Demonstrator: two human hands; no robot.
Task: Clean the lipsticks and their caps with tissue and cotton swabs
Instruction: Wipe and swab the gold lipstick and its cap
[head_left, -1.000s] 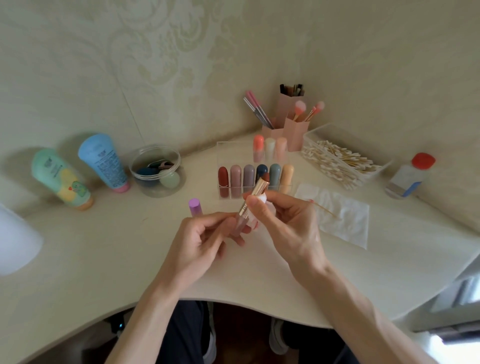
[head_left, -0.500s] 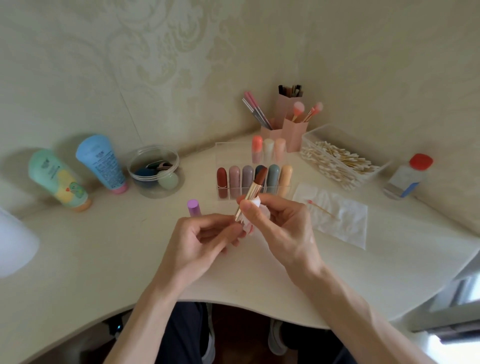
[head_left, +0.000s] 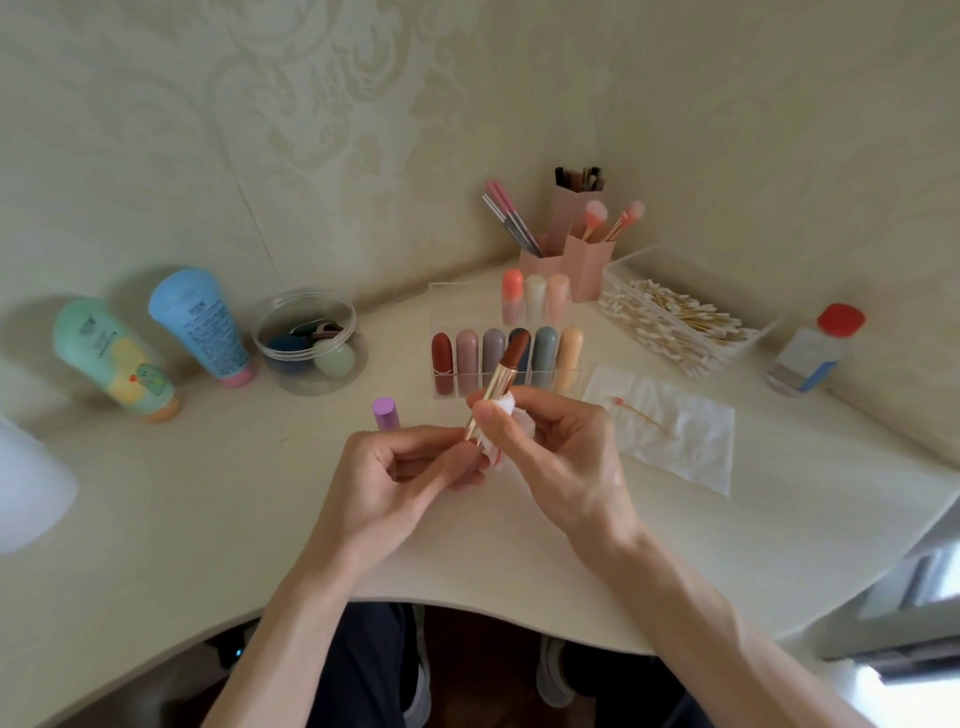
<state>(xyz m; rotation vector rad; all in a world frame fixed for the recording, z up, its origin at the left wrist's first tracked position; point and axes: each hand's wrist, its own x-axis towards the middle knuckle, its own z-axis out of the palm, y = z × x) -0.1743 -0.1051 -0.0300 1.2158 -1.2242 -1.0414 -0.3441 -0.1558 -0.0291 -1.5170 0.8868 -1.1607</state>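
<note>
An uncapped lipstick (head_left: 505, 370) with a gold tube and a brown-red stick tilts up over the desk's middle. My left hand (head_left: 400, 473) grips its lower end. My right hand (head_left: 550, 457) presses a wad of white tissue (head_left: 506, 410) against the gold tube with thumb and fingers. A purple cap (head_left: 386, 413) stands on the desk just behind my left hand. A used cotton swab (head_left: 636, 413) lies on a flat white tissue (head_left: 675, 441) to the right. Several capped lipsticks stand in a clear organizer (head_left: 441, 296).
A clear box of cotton swabs (head_left: 675, 317) and a red-capped bottle (head_left: 815, 351) sit at the right. Pink brush holders (head_left: 576, 244) stand in the corner. A clear jar (head_left: 309, 340) and two tubes (head_left: 200, 325) are at the left. The desk edge curves near my arms.
The brown-red stick now shows further out of the gold tube. The used swab that was in my right hand lies on the flat tissue. Both hands stay in place.
</note>
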